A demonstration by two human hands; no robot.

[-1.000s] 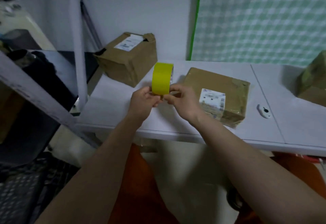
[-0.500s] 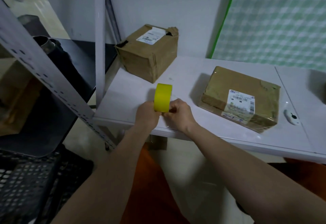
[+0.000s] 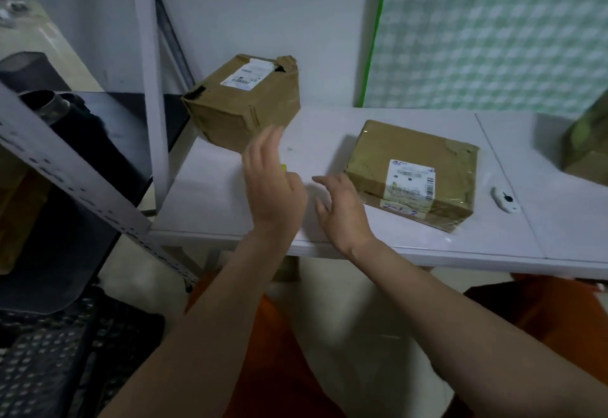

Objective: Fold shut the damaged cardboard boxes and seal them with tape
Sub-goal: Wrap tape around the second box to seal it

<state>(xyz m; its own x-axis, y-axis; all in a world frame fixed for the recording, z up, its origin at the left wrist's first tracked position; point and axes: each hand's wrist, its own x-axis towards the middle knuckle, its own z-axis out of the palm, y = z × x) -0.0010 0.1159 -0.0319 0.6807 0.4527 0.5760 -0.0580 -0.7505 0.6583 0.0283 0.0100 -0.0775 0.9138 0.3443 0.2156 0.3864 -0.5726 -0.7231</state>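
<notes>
white table (image 3: 378, 134) against a pale wall holds a torn box (image 3: 243, 101) and a flat box (image 3: 414, 171), both hands, left hand (image 3: 271, 180) and right hand (image 3: 342, 210), spread and empty; tape roll (image 3: 283, 166) nearly hidden behind the left, so reaching could knock it away.

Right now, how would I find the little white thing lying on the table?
Look at the white table and find the flat brown box with a white label, the one nearer the right hand. Just right of that box, near the table's front edge, lies the small white gadget. It is the only tiny thing there, white with a dark dot, not cardboard.
</notes>
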